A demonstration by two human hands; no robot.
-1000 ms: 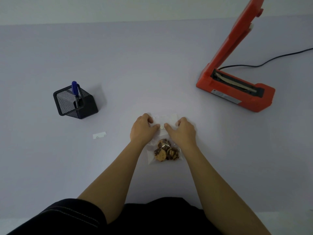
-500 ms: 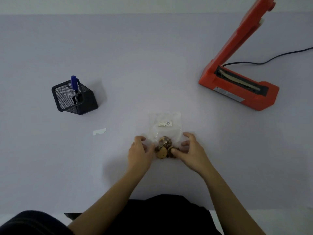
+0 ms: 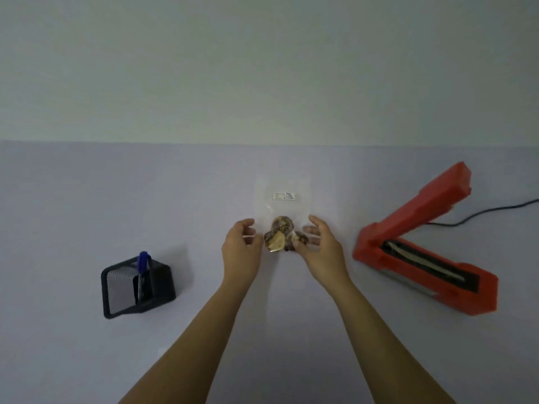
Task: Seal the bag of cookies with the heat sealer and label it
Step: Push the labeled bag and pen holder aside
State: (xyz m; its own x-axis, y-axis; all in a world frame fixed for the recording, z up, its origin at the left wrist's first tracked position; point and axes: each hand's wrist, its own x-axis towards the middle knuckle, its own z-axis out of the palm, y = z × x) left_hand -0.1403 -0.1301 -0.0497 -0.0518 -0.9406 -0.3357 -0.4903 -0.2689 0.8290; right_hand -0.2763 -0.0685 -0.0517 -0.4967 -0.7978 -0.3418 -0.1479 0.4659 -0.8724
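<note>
The clear bag of cookies (image 3: 282, 209) is in the middle of the view, with a small white written label (image 3: 283, 196) stuck near its top. Several brown cookies (image 3: 280, 236) sit bunched at its bottom. My left hand (image 3: 239, 247) pinches the bag's lower left edge. At the lower right, my right hand (image 3: 320, 246) grips it by the cookies. The bag appears raised a little off the table, label side toward me. The red heat sealer (image 3: 420, 277) stands to the right with its arm (image 3: 428, 201) lifted open.
A black mesh pen holder (image 3: 137, 288) with a blue pen (image 3: 143, 261) stands at the left. The sealer's black cable (image 3: 484, 213) runs off to the right. The pale table (image 3: 87, 199) ends at a wall behind.
My hands slid from the bag's top, where the label is, down to its lower corners. The view has tilted up, and the white paper strip near the holder is out of sight.
</note>
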